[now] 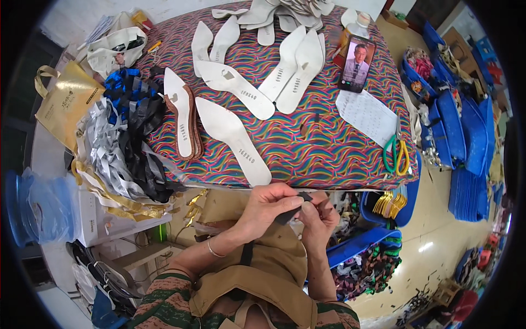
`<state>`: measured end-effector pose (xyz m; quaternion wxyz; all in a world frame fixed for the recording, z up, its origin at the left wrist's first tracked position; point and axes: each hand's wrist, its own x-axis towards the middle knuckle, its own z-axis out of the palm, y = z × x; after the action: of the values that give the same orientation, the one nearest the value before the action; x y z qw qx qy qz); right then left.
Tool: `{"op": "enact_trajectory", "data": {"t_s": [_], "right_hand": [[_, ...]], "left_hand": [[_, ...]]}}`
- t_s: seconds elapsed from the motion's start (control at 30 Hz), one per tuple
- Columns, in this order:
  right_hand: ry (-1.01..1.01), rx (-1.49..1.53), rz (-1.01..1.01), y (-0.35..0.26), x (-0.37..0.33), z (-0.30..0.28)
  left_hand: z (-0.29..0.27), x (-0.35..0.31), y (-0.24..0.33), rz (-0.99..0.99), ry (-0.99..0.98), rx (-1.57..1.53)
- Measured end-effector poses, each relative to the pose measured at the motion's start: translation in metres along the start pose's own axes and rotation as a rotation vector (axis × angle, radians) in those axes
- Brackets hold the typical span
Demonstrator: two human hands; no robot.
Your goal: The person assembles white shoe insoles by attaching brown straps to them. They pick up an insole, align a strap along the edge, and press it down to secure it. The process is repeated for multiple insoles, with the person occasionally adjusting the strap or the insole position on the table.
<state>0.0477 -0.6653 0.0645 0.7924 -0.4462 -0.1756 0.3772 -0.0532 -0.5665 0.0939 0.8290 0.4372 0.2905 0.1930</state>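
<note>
- We see our two hands meeting in the lower middle of the frame, just below the near edge of the surface (307,159), which wears a cloth of wavy rainbow stripes.
- Our left hand (267,207) has its grip pressed together, thumb and fingers pinching a small dark strip (292,211).
- Our right hand (319,218) touches the same strip from the right side; its grip is curled in around the strip's far end, pinching it too.
- The dark strip sits between both hands, held in the air above our lap, apart from the surface.
- A thin bracelet (213,251) circles our left wrist.
- Just above the hands, on the surface, lies a pointed white insole (233,138), toe toward the upper left.
- To its left, a stack of insoles (183,118) stands on edge, white faces with brown backs.
- More white insoles (290,68) spread across the upper middle of the frame.
- In the upper right, a phone (356,64) leans upright with its screen lit.
- Below it lies a white paper sheet (368,114), and beside that, scissors (396,155) with green and yellow handles near the surface's right edge.
- At the left of the frame, a heap of black, silver and blue straps (129,142) hangs over the surface's edge.
- A gold gift bag (66,104) stands at the far left.
- Blue bins (463,131) stack along the right.
</note>
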Motion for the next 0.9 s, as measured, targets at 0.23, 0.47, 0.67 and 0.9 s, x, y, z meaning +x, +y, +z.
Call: {"op": "enact_trajectory", "data": {"t_s": [0.23, 0.47, 0.67, 0.9], "right_hand": [[0.207, 0.113, -0.189, -0.055, 0.018, -0.014], [0.206, -0.214, -0.704, -0.129, 0.007, -0.033], [0.329, -0.215, -0.195, -0.092, 0.011, -0.017], [0.195, -0.001, 0.057, -0.06, 0.026, -0.01]], "left_hand": [[-0.046, 0.006, 0.013, 0.312, 0.425, 0.283], [-0.112, 0.039, 0.015, 0.498, 0.797, 0.933], [-0.098, 0.068, 0.021, 0.46, 0.822, 0.874], [-0.097, 0.059, 0.031, 0.284, 0.444, -0.01]]}}
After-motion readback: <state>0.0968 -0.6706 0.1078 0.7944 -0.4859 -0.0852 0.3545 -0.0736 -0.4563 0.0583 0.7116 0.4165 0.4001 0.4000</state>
